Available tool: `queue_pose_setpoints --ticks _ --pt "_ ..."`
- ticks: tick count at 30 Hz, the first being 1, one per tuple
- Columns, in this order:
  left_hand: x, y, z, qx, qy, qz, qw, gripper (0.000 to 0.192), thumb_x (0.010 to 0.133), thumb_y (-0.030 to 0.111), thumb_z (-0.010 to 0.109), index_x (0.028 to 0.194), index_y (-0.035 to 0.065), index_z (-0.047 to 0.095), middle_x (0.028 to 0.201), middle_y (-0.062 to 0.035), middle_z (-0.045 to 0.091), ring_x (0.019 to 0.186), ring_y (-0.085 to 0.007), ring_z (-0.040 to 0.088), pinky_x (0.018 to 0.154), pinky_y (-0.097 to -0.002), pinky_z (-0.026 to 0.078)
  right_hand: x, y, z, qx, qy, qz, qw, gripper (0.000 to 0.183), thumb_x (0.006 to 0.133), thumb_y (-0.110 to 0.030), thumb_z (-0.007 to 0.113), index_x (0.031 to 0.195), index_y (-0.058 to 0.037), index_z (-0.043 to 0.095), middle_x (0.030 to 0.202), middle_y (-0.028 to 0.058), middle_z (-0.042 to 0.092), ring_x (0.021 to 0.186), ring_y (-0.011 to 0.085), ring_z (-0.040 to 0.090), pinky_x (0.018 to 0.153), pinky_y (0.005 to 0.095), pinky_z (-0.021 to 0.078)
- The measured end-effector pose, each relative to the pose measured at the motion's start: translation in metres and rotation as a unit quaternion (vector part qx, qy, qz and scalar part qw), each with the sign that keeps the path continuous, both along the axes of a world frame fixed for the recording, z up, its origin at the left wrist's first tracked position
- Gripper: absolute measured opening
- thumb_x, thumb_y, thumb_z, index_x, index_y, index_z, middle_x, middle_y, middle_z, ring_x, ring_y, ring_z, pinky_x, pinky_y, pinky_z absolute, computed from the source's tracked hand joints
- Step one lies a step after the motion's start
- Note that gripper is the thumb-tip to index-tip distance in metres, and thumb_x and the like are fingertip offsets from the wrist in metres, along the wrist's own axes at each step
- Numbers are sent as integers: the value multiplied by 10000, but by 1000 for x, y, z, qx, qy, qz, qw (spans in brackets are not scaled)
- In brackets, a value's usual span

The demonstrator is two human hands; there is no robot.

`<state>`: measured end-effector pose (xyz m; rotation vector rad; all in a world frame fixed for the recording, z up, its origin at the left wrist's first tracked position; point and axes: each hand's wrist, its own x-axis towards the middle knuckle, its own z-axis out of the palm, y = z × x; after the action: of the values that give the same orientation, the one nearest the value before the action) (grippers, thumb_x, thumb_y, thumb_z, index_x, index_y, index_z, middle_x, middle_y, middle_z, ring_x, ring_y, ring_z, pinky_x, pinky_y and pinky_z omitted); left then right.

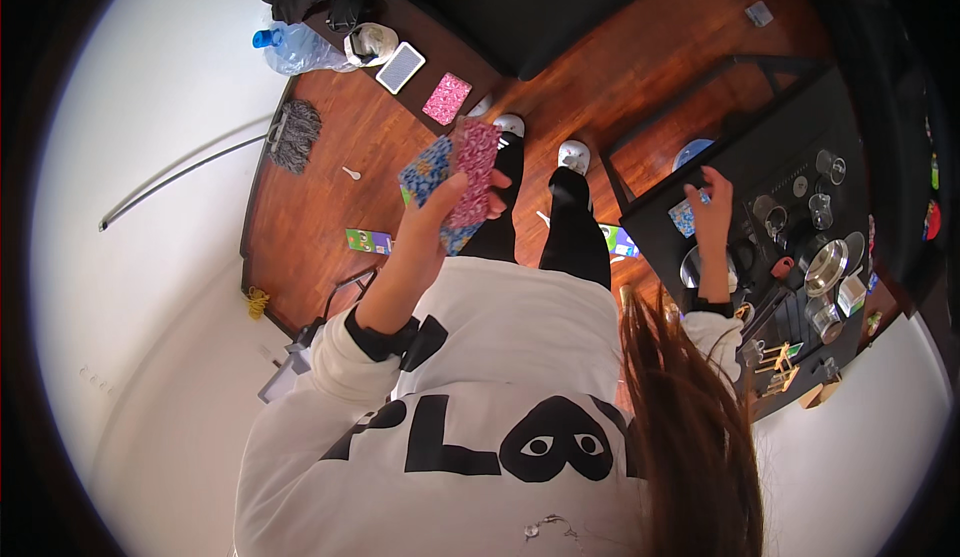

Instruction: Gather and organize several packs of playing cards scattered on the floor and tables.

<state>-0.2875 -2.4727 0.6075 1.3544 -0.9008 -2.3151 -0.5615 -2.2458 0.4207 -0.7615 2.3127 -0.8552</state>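
My left hand is raised in front of my body and grips several flat rectangular pieces, fanned out. A pink-patterned piece is uppermost, with a blue floral-patterned piece behind it and more blue showing below. Over the dark table on the right is my right hand, thumb and fingers bent. Beside its thumb, partly covered by the hand, is another blue floral-patterned piece; whether the hand grips it or only touches it, I cannot tell.
The right table bears glass cups, a metal bowl and small wooden racks. On the brown table lie a pink-patterned piece and a grey-backed card. A mop and colourful packages are lower down.
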Motion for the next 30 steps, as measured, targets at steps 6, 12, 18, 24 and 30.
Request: queue_pose_setpoints --ticks 6,12,18,24,30 --pt "16 -10 -18 -4 -2 -11 1000 410 824 236 523 1136 -12 425 1064 -146 530 927 -220 555 821 -325 449 98 -131 110 -158 -153 247 944 890 587 -259 749 1294 -29 262 1294 157 318 1209 327 282 995 386 229" --pt "40 -28 -30 51 14 70 996 369 781 149 593 1083 -22 467 947 -139 580 827 -203 592 715 -297 485 174 -203 129 -123 -410 275 861 1093 504 -163 806 1348 -116 114 1372 108 140 1238 277 242 966 402 338" --pt "76 -56 -44 61 0 23 998 386 783 168 596 1108 6 466 955 -81 587 839 -148 576 709 -265 481 202 -235 108 -160 -270 354 881 1031 526 -296 780 1326 -67 171 1337 184 213 1252 352 180 1005 428 183" --pt "104 -82 -67 91 2 28 995 412 806 231 594 1135 34 446 993 -42 545 865 -120 535 741 -252 445 227 -267 100 -113 -388 278 871 941 523 -224 750 1284 -50 226 1275 184 285 1191 352 263 969 432 248" --pt "130 -105 -80 13 -112 47 992 376 834 263 556 1093 21 432 1057 -85 526 930 -138 525 747 -243 425 242 -290 69 -88 -144 307 937 905 528 -178 753 1258 -16 244 1212 179 323 1138 334 329 940 418 297"
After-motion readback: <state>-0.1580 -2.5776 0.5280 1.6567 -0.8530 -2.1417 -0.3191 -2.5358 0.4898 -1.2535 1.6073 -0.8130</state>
